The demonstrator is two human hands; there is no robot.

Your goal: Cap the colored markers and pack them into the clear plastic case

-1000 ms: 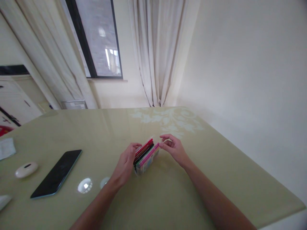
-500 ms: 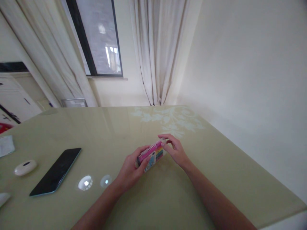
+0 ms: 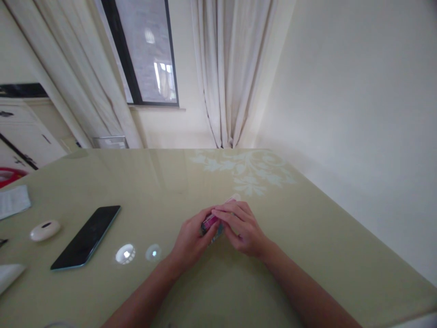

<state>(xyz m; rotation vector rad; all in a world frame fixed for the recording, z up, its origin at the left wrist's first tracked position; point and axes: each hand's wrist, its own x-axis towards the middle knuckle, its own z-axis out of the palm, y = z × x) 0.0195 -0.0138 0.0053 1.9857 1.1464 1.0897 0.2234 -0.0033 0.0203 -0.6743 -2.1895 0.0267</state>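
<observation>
A small clear pack of coloured pens (image 3: 209, 222), pink along its top, is held tilted above the table. My left hand (image 3: 190, 238) grips its near left end, the thumb in front and the fingers behind. Over the middle and right part lies my right hand (image 3: 243, 227), fingers bent across the top and thumb against the front side. Most of the pack is hidden beneath the hands; its far tip shows pale past the right fingers.
The glossy table (image 3: 153, 182) bears a black phone (image 3: 87, 238), a white oval case (image 3: 45, 230), a folded paper (image 3: 14, 202) and a white object (image 3: 9, 277) at the left. A wall (image 3: 358, 127) borders the right side; curtains (image 3: 235, 73) hang behind.
My right hand has moved left along the pack from its far end and now covers most of it. My left hand keeps its grip. The view has shifted slightly.
</observation>
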